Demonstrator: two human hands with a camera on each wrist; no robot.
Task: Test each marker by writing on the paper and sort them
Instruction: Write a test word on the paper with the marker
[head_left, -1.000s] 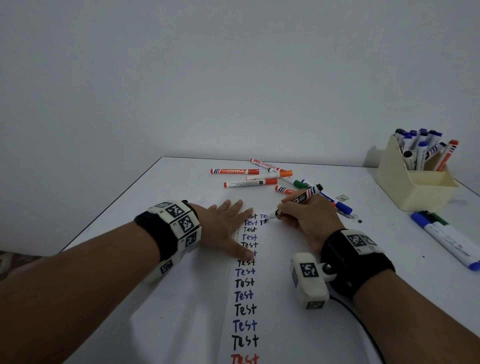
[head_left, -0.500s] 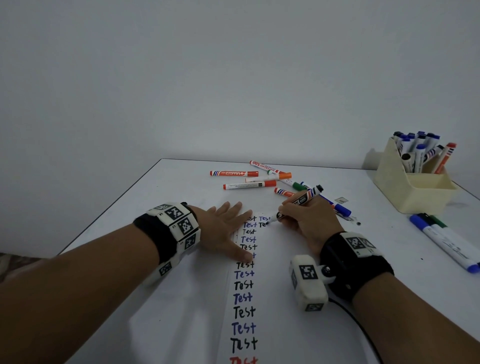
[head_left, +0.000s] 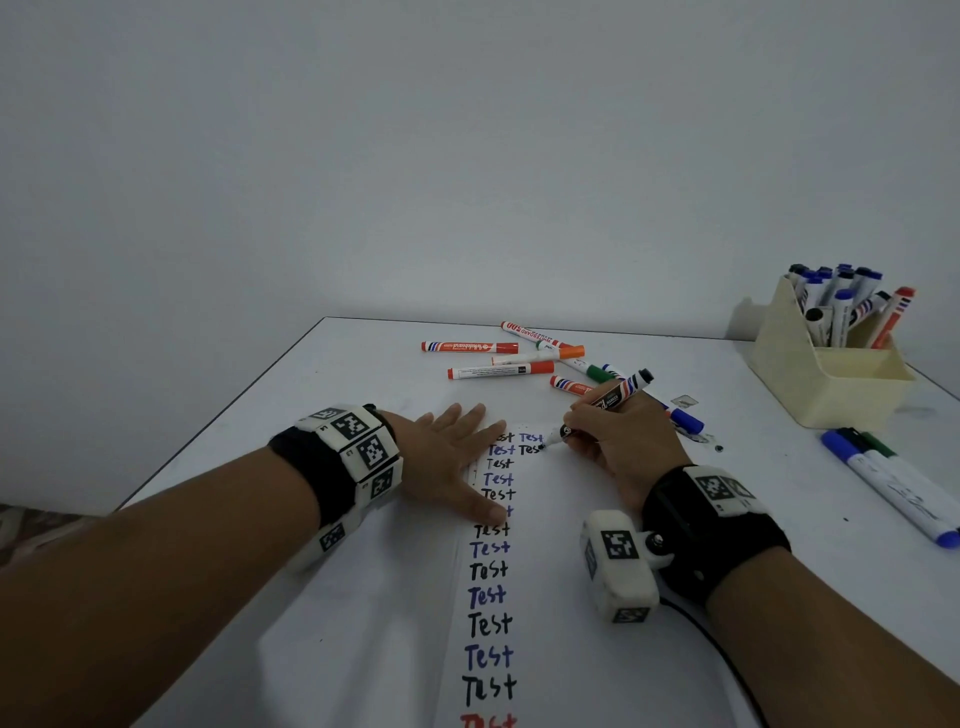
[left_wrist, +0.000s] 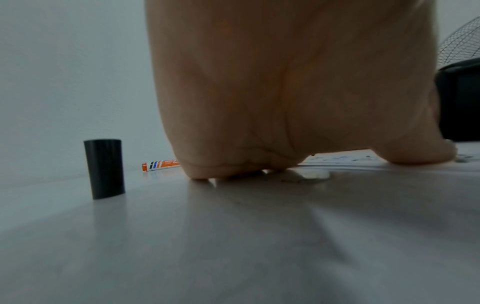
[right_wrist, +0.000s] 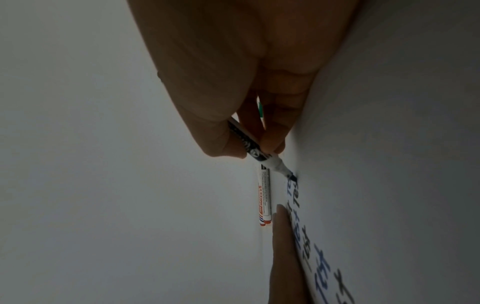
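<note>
Your left hand (head_left: 451, 460) lies flat with fingers spread, pressing the paper (head_left: 545, 597) beside its column of black and blue "Test" words. Just right of it, your right hand (head_left: 623, 447) pinches the black marker (head_left: 605, 402): uncapped, striped barrel tilted up and away beyond your knuckles, its dark tip touching the paper at an unfinished "Tes", just left of your fingers (right_wrist: 270, 142)

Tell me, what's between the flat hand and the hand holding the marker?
In the head view, the paper with its column of "Test" words lies between the left hand and the right hand, whose marker tip touches it.
</note>
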